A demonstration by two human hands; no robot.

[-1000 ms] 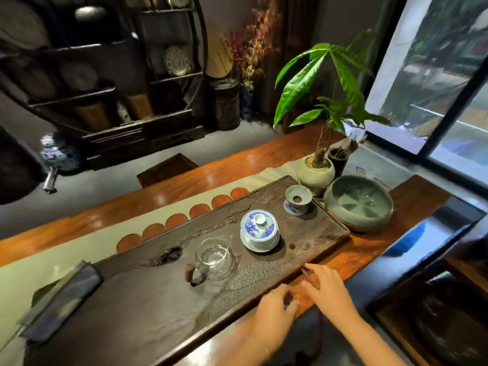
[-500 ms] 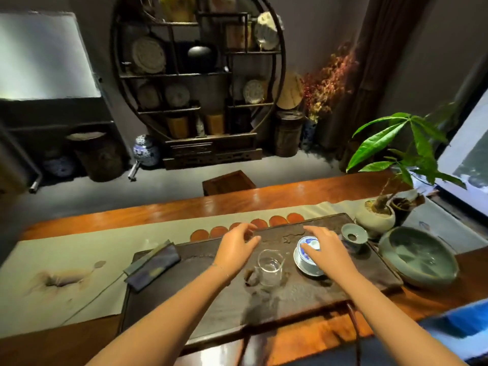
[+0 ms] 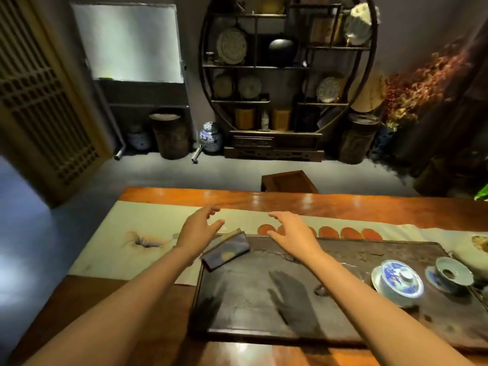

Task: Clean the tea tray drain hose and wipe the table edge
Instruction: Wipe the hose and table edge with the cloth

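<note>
The dark stone tea tray [image 3: 237, 307] lies on the wooden table [image 3: 290, 200]. A folded dark blue cloth [image 3: 227, 249] rests on the tray's far left corner. My left hand [image 3: 198, 231] hovers open just left of the cloth, fingers spread, holding nothing. My right hand [image 3: 290, 233] hovers open just right of the cloth, above the tray's far edge. Neither hand touches the cloth. The drain hose is not visible.
A pale table runner [image 3: 118, 233] with orange discs [image 3: 348, 232] lies behind the tray. A blue-and-white lidded cup [image 3: 398, 282] and a small strainer cup [image 3: 453, 273] stand on the tray's right part. A low wooden stool [image 3: 287, 180] stands beyond the table.
The view has swung left. Both hands have moved from the tray's near right edge, across the cups, to either side of the blue cloth at the tray's far left corner.
</note>
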